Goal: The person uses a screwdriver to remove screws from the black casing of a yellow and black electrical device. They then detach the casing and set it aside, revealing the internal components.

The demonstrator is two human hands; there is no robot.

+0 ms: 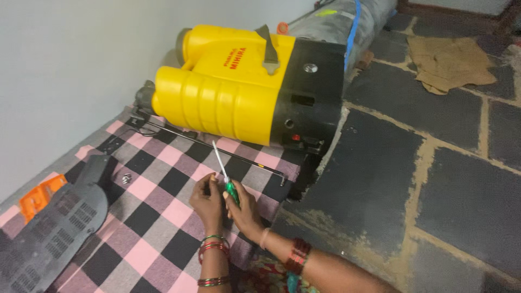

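Your screwdriver (225, 176) has a translucent green handle and a thin bright metal shaft, and it sits just in front of the yellow sprayer tank (228, 81), between that tank and your body. Your right hand (245, 209) is wrapped around the green handle, gripping it; your left hand (208, 198) is beside it with fingers curled in at the base of the shaft, pinching something too small to make out. The tool's long axis runs nearly upright in the view, leaning a little left, with the tip pointing toward the tank and the handle toward you. You have one screwdriver and one tank, which lies on its side with its black base (312, 97) to the right. In front of the tank one thin black rod (217, 149) lies across the pink and black checked cloth (157, 211). Left of the tank and nearer you lie one black vented cover (54, 233) and one orange piece (38, 196). Right of the tank is dark stone floor (434, 179), with one brown rag (448, 62) lying on it.
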